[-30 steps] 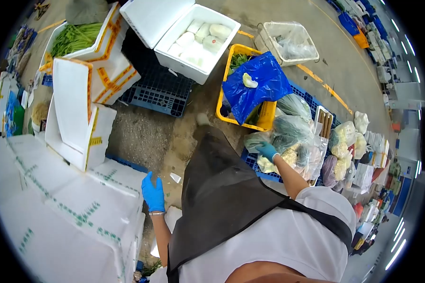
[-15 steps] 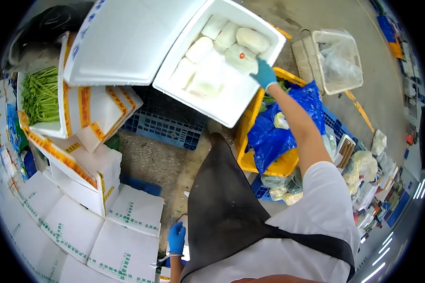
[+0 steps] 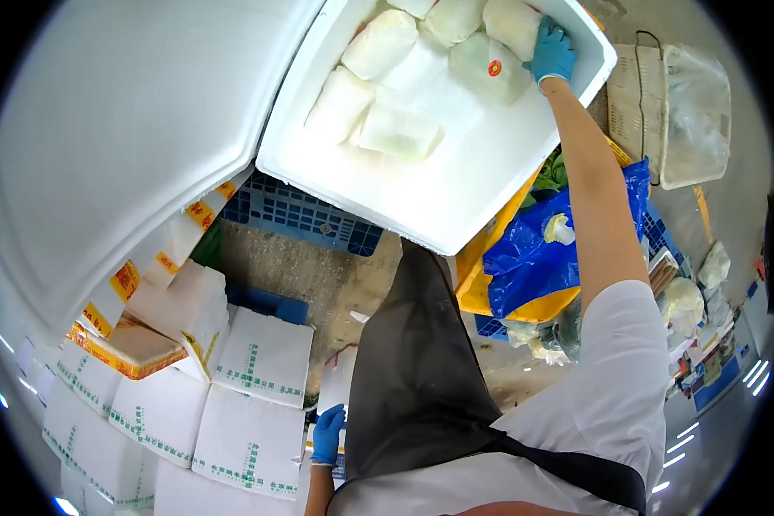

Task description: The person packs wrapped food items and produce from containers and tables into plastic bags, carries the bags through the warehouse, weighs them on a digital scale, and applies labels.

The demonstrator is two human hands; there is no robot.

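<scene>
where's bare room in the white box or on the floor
Inside the box, it's bare between the packs and the near wall. Floor shows between the pallet, cartons and apron, bar a white scrap. Crowded: the far end, where packs sit close and the right hand reaches in.

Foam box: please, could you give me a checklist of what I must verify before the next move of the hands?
1. Box open: ok, white packs show inside.
2. Right hand inside the box, at the upper-right pack: ok.
3. Firm grip on that pack: cannot tell.
4. Lid away from the right hand: ok, it is at the opposite side.
5. Left hand at the box: not ok, it is low beside the apron.
</scene>
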